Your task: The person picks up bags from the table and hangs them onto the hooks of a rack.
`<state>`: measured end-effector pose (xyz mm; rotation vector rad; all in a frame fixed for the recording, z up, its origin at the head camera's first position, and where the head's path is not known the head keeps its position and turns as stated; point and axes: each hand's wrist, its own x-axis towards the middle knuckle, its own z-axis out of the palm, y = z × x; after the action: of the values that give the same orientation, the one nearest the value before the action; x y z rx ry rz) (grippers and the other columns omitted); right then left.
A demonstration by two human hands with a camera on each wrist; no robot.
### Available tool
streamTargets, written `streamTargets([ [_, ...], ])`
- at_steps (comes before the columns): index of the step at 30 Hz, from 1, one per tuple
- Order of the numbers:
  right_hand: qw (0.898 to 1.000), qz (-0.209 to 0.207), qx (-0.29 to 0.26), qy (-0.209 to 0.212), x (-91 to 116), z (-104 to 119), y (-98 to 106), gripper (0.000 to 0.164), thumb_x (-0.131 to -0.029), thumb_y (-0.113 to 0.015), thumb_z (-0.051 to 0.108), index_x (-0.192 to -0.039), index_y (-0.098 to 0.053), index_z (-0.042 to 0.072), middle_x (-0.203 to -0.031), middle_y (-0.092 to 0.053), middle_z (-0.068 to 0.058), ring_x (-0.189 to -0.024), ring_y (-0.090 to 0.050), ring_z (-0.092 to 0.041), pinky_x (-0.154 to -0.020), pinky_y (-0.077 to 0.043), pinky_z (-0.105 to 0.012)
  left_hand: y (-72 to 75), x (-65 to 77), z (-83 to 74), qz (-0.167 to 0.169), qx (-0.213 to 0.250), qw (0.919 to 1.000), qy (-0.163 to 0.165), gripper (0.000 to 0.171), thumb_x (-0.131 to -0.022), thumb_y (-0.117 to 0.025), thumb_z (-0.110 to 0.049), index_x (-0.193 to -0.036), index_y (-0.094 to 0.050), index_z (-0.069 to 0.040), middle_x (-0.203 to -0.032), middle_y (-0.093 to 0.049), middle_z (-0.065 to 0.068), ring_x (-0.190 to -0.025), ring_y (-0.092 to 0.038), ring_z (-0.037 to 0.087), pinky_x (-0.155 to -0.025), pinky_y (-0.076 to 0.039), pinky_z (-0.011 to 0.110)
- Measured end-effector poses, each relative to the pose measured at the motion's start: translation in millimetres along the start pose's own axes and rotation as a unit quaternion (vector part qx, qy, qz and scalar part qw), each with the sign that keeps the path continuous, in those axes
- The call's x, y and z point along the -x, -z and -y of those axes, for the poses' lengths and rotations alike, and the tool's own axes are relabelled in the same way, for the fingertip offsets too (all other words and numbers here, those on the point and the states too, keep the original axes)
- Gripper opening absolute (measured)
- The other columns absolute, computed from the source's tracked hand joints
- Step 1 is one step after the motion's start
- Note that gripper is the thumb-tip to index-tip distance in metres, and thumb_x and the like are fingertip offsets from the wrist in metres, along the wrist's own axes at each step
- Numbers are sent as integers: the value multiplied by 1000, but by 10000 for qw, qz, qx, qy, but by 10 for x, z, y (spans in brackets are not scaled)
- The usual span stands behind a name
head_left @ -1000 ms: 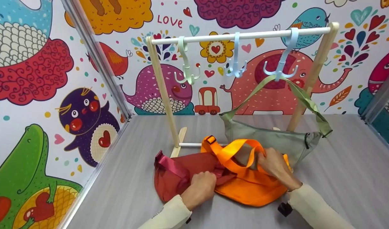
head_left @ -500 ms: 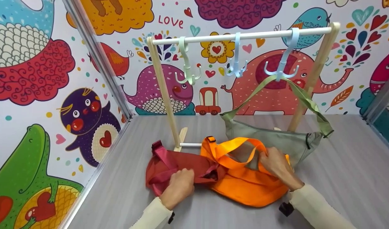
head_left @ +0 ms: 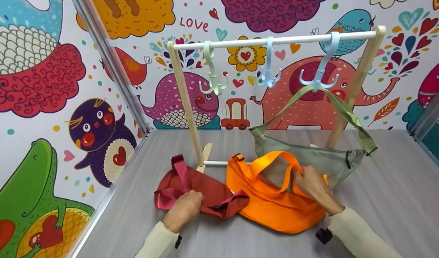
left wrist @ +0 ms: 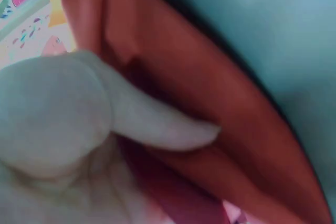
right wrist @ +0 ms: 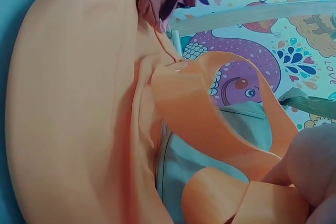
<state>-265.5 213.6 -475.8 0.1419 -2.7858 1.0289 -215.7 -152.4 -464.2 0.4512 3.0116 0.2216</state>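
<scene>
My left hand (head_left: 185, 209) grips a dark red bag (head_left: 212, 190) at the left of the table; its wide strap loops up behind the hand. In the left wrist view the thumb (left wrist: 173, 129) lies along the red fabric (left wrist: 210, 93), and the other fingers are mostly hidden. To its right, an orange bag (head_left: 277, 211) lies flat, its strap (head_left: 268, 161) raised in a loop. My right hand (head_left: 312, 182) holds that orange strap (right wrist: 210, 108). Behind it a grey-green bag (head_left: 312, 154) hangs by its strap from the rightmost hook (head_left: 317, 77).
A wooden rack (head_left: 185, 104) with a white top rail (head_left: 237, 43) stands behind the bags. A pale green hook (head_left: 213, 80) and a light blue hook (head_left: 268, 75) hang from it, bearing nothing. Patterned walls (head_left: 101, 143) enclose the grey table (head_left: 126, 215).
My left hand has moved left, dragging the red bag away from over the orange one. My right hand stays at the orange strap, almost unmoved.
</scene>
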Motion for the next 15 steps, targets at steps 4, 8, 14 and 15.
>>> streamTargets([
  [4, 10000, 68, -38, -30, 14, 21, 14, 34, -96, -50, 10, -63, -43, 11, -56, -31, 2, -46, -36, -14, -47, -32, -28, 32, 21, 123, 311, 267, 9978, -526, 19, -78, -71, 9, -75, -67, -9, -63, -55, 2, -60, -46, 13, -57, -43, 27],
  [8, 9999, 141, -74, -39, 23, 32, 24, 32, -98, -53, 13, -66, -47, 10, -57, -32, 2, -47, -38, -14, -48, -33, -28, 54, 61, 217, 436, 251, 9971, -564, 23, -76, -70, 12, -72, -68, -11, -62, -50, 0, -63, -43, 14, -57, -40, 26],
  [14, 9998, 184, -77, -75, 17, 39, 42, 28, -96, -54, 11, -68, -50, 9, -58, -31, 2, -48, -36, -15, -49, -32, -28, 41, 65, 370, 214, 265, 9977, -579, 29, -74, -63, 17, -62, -64, -9, -56, -44, 0, -58, -37, 13, -53, -33, 26],
  [15, 9997, 212, -94, -102, 16, 47, 43, 27, -96, -54, 12, -69, -51, 9, -58, -31, 2, -48, -37, -15, -49, -32, -28, 39, 69, 386, 182, 264, 9976, -608, 29, -73, -63, 18, -60, -63, -9, -55, -45, -1, -56, -37, 13, -52, -33, 25],
])
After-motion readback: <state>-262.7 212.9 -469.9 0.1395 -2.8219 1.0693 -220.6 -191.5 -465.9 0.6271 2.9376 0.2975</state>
